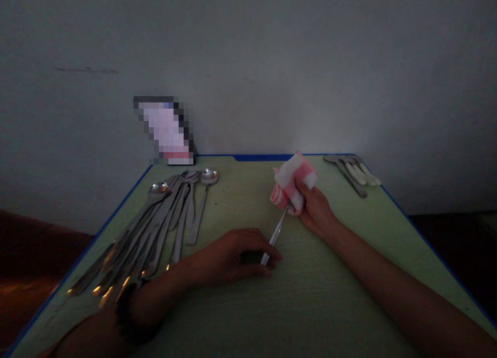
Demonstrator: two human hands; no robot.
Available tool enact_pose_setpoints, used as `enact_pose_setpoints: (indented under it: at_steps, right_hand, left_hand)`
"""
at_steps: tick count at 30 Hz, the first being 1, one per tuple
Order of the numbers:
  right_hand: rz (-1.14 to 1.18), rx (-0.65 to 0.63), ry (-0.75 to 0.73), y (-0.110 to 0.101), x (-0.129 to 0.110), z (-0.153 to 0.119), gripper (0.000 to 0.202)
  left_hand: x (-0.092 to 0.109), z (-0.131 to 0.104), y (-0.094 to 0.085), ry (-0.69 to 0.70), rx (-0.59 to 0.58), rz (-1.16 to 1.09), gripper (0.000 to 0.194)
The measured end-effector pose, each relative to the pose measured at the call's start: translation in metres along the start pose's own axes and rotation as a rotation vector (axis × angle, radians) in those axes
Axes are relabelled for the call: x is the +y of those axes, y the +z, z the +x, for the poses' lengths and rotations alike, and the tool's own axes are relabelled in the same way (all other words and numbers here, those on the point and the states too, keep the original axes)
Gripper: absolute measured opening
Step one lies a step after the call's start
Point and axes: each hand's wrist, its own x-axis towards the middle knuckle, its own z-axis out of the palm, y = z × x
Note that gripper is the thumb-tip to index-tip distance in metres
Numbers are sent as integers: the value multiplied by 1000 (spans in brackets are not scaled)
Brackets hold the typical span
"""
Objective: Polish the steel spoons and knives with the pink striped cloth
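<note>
Near the middle of the table, my left hand [236, 257] pinches the lower end of a piece of cutlery [276, 235] with a slim silver handle. The handle slants up and to the right into a folded pink-and-white cloth [291, 179]. My right hand [316, 208] grips that cloth, thumb on top, around the upper end of the cutlery. Whether a spoon bowl or another head is inside the cloth, I cannot tell. To the left of my left hand lies a pile of metal spoons [155, 228], with one spoon [202, 203] at its right edge.
At the far right corner, a metal spoon [349, 178] lies beside several white-handled utensils [365, 174]. A blurred-out device with a bright screen [165, 128] leans against the grey wall [272, 68] at the back left. Blue edging [264, 157] borders the pale green table [330, 306].
</note>
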Motion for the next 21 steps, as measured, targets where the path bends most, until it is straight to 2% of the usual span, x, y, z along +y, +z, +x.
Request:
enact_pose_setpoints:
  at_steps: [2, 7, 13, 19, 21]
  right_hand:
    - [-2, -13, 0, 1, -1, 0, 23]
    - [8, 3, -7, 3, -3, -2, 23]
    - [-5, -22, 14, -1, 0, 0, 24]
    - [-50, -10, -28, 0, -2, -1, 28]
    - [-156, -16, -82, 4, -2, -8, 26]
  left_hand:
    - [-1, 0, 2, -54, 21, -39, 28]
    - [-2, 0, 5, -220, 209, -225, 42]
    - [-1, 0, 3, -260, 138, -156, 27]
    - [-2, -2, 2, -254, 141, -107, 23]
    - [-3, -1, 3, -260, 168, -62, 25]
